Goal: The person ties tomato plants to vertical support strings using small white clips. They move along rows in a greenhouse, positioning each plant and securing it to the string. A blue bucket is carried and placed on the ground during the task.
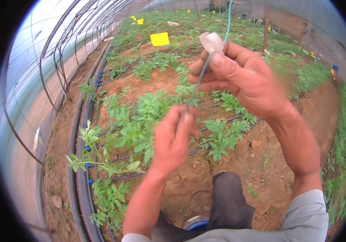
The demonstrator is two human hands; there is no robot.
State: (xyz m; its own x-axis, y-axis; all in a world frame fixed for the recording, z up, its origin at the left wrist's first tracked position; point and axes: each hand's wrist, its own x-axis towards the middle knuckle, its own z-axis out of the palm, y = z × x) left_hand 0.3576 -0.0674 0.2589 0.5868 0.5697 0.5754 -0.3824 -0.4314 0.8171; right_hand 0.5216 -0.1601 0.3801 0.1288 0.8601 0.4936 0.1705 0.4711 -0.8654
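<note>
A thin green twine comes down from above the picture into my raised right hand. Between that hand's thumb and fingers sits a whitish translucent plastic clip, with the twine running beside it. Lower and to the left, my left hand pinches the lower stretch of the same twine, which is taut between the two hands. The twine's lower end is hidden or too blurred to follow. Leafy tomato plants grow from the soil just beyond my hands.
Black irrigation pipes with blue fittings run along the left, and thin drip lines cross the bed. Curved greenhouse hoops rise at the left. A yellow card stands among the plants. A blue round container is between my legs.
</note>
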